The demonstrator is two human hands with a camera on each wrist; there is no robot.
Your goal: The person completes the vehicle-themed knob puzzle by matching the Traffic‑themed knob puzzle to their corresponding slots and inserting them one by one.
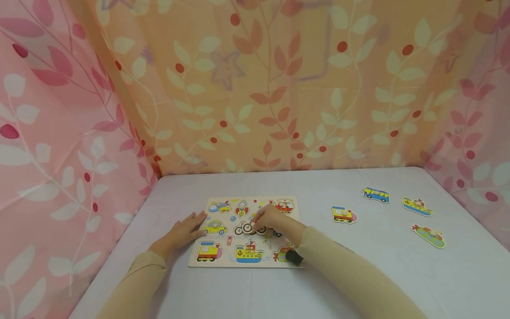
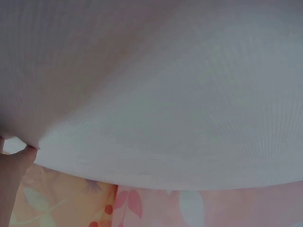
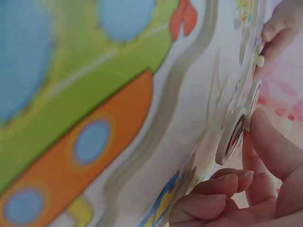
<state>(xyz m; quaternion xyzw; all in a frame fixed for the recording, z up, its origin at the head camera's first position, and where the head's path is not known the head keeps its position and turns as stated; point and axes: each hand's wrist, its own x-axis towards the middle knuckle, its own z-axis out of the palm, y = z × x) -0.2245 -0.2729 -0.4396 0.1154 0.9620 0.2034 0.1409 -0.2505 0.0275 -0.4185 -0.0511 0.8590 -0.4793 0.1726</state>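
Observation:
A wooden knob puzzle board (image 1: 195, 261) with vehicle pictures lies flat on the table. My right hand (image 1: 276, 221) pinches a bicycle puzzle piece (image 1: 248, 227) between thumb and fingers, over the board's middle; the piece sits tilted close above the bicycle picture. In the right wrist view, that bicycle piece (image 3: 231, 138) has its edge turned to the camera beside my right hand (image 3: 260, 184). My left hand (image 1: 183, 233) lies with fingers spread at the board's left edge, beside the yellow car piece (image 1: 215, 227). The left wrist view catches only part of that left hand (image 2: 14, 172).
Loose to the right lie a bus piece (image 1: 376, 195), a train piece (image 1: 344, 215), a ship piece (image 1: 417, 206) and a submarine piece (image 1: 429, 236). Plane (image 1: 219, 207), rocket (image 1: 241, 208) and helicopter (image 1: 283, 206) pieces sit along the board's back row. Patterned curtains (image 1: 271, 88) surround the table.

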